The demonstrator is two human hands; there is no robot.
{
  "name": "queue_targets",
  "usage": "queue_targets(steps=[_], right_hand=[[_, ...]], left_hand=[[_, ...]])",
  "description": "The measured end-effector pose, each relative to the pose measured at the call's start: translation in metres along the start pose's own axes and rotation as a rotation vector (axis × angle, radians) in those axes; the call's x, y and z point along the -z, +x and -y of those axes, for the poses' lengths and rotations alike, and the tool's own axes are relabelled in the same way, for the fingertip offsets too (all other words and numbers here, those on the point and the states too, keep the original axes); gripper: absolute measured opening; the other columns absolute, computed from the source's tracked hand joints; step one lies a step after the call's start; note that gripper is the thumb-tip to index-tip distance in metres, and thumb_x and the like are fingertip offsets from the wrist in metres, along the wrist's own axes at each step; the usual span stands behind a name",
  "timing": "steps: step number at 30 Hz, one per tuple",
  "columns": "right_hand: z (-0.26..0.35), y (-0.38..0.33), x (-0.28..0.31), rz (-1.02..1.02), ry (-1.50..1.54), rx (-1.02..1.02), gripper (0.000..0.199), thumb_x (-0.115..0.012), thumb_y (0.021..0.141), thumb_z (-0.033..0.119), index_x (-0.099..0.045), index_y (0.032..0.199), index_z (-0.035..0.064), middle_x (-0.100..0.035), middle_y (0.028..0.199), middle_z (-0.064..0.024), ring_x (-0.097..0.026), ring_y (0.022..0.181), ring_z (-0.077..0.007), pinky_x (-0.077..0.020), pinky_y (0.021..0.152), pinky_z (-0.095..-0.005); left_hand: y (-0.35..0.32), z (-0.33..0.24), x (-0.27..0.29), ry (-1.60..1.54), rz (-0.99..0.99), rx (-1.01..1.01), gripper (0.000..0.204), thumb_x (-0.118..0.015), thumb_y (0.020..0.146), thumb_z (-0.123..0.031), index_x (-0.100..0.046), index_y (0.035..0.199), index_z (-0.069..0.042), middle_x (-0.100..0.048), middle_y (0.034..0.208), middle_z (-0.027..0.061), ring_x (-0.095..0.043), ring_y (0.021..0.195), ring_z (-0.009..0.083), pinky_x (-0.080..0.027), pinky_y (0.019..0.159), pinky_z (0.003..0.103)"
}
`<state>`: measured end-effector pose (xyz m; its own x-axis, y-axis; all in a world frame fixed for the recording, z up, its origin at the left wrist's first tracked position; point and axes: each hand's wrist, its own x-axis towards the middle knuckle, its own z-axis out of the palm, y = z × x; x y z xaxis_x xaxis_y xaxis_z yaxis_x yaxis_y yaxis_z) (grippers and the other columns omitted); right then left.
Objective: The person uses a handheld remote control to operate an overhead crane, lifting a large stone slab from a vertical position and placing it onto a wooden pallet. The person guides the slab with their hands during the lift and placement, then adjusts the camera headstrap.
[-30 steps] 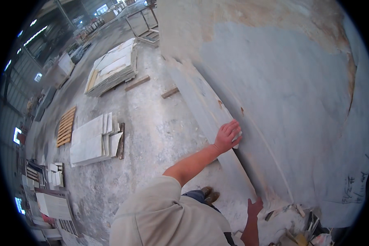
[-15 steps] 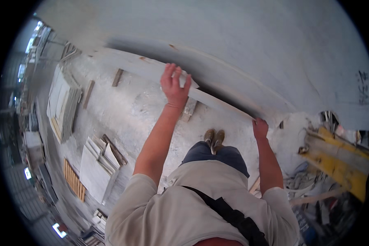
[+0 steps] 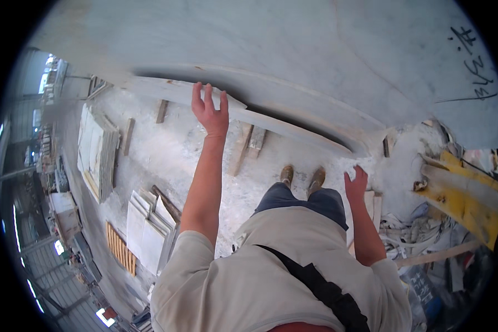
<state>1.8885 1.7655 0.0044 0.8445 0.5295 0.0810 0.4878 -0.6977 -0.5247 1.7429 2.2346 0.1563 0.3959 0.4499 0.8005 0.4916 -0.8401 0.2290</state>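
Note:
A long, narrow, pale stone strip (image 3: 293,131) with a broken upper edge leans against a big grey-white stone slab (image 3: 293,44). A dark gap shows between the two. My left hand (image 3: 211,115) is at the strip's upper edge, left of its middle. Its fingers are stretched and spread, with the tips over the edge. Whether they press on the stone I cannot tell. Off the strip's right end, my right hand (image 3: 358,183) hangs in the air with its fingers apart and nothing in them.
Wooden blocks (image 3: 242,149) lie on the dusty floor before the strip. Stacked stone slabs (image 3: 96,149) and smaller stone pieces (image 3: 149,227) stand to the left, by a slatted wooden pallet (image 3: 120,248). At right are a yellow metal beam (image 3: 462,193) and a heap of scrap (image 3: 420,232).
My right hand has let go of the strip's right end and drawn back from it. My left hand has shifted left along the edge and straightened its fingers. My feet have moved apart.

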Motion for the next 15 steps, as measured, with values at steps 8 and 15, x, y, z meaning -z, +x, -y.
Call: queue_targets(steps=[8,15], right_hand=[[-0.108,-0.077,0.045,0.209,-0.158,-0.221,0.042,-0.07,0.074,0.025,-0.056,0.107,0.0017,-0.058,0.108,-0.0172,-0.051,0.104,-0.0359,-0.04,0.09,-0.0443],[-0.187,-0.113,0.049,-0.041,-0.13,-0.441,0.037,-0.068,0.076,0.03,-0.06,0.097,0.0002,-0.064,0.088,-0.0177,-0.058,0.084,-0.0353,-0.0458,0.076,-0.0427]], left_hand=[[-0.023,-0.04,0.017,0.027,0.009,0.176,0.047,-0.063,0.079,-0.012,-0.046,0.12,0.002,-0.045,0.128,0.0225,-0.044,0.115,0.0384,-0.035,0.096,0.045],[-0.178,-0.065,-0.013,-0.076,0.821,0.493,0.036,-0.059,0.08,-0.033,-0.061,0.101,-0.003,-0.063,0.095,0.0199,-0.059,0.092,0.0368,-0.046,0.08,0.044]])
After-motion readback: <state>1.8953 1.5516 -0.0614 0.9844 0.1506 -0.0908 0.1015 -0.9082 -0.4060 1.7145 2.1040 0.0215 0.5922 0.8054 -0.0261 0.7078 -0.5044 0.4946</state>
